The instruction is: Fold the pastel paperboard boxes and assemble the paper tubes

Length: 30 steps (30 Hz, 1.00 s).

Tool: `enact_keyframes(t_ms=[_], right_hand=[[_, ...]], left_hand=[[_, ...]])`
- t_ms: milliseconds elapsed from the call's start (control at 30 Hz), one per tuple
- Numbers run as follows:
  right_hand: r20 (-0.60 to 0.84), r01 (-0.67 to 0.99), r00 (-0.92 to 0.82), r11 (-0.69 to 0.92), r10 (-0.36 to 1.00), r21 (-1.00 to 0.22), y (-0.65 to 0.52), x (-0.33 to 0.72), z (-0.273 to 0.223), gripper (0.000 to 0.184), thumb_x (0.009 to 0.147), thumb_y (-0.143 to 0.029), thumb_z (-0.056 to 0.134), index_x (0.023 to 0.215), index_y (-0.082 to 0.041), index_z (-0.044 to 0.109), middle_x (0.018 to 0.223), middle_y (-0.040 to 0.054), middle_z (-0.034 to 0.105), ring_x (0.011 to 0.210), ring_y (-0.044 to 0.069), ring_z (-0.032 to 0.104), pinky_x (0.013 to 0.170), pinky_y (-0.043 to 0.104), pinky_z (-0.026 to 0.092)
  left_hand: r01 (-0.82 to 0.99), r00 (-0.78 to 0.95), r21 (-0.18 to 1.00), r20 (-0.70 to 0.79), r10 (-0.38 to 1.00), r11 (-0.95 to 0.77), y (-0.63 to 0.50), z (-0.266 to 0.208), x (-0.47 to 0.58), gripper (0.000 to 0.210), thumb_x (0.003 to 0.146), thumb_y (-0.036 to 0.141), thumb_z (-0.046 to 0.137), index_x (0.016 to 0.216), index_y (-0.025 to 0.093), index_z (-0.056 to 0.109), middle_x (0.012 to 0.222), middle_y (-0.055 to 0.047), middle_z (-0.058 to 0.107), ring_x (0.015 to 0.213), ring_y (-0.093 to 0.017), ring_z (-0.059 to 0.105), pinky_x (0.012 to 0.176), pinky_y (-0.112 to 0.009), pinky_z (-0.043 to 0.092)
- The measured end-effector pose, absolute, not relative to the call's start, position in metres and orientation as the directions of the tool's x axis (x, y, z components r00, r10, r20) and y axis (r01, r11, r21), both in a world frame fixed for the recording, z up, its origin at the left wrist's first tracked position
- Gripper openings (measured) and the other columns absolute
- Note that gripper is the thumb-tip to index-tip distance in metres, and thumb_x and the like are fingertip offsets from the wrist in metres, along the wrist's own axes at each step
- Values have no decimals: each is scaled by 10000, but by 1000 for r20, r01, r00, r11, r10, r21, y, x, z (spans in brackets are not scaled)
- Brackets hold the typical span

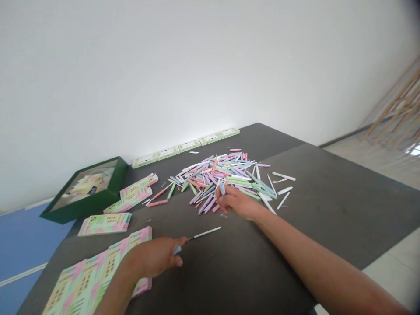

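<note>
My left hand [160, 258] is closed near the front left of the table. Its fingers hold a pen by a light blue part [177, 250], and a thin white refill [207, 232] with a dark section near the thumb points out to the right. At the front edge of a heap of pastel pens [226, 173], my right hand [234, 201] pinches a light blue pen piece [222, 189]. Whether that piece is a cap or a barrel cannot be made out. The heap mixes pink, purple, green, blue and white pen parts.
Printed pink-and-green boxes [88, 280] overlap at the front left, and more cartons [138, 192] lie behind them. A green box [82, 205] with plastic bags stands at the left edge. Flat green-white boxes [189, 145] line the wall on the dark table [328, 183].
</note>
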State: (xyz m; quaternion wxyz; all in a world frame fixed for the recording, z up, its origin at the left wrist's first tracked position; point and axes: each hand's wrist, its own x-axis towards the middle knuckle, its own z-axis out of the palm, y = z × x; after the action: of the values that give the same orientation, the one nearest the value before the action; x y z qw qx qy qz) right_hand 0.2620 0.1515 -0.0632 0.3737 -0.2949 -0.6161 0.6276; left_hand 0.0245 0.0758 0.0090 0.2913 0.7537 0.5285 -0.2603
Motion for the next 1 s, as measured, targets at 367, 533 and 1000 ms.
enact_keyframes(t_ms=[367, 533, 1000], right_hand=[[8, 119, -670, 119, 743, -986, 76, 194, -69, 214, 826, -310, 496, 808, -152, 638, 678, -18, 576, 620, 98, 488, 542, 192, 330], [48, 15, -644, 76, 763, -997, 80, 189, -77, 177, 817, -254, 493, 813, -143, 630, 655, -29, 541, 578, 81, 450, 524, 186, 326], [-47, 763, -543, 469, 839, -445, 90, 211, -71, 273, 812, -411, 461, 813, -195, 627, 788, 101, 666, 744, 245, 617, 591, 312, 393]], left_hand=[[947, 321, 210, -642, 696, -242, 80, -9, 38, 196, 764, 245, 497, 854, 228, 671, 853, -39, 725, 795, -243, 660, 643, -276, 458], [950, 313, 199, -625, 715, -242, 81, -8, 40, 240, 765, 258, 503, 958, 213, 639, 910, -61, 714, 850, -254, 649, 672, -284, 453], [937, 340, 191, -682, 647, -292, 75, -1, 22, 639, 849, 418, 415, 1393, 99, 313, 1069, -151, 652, 939, -304, 609, 739, -334, 443]])
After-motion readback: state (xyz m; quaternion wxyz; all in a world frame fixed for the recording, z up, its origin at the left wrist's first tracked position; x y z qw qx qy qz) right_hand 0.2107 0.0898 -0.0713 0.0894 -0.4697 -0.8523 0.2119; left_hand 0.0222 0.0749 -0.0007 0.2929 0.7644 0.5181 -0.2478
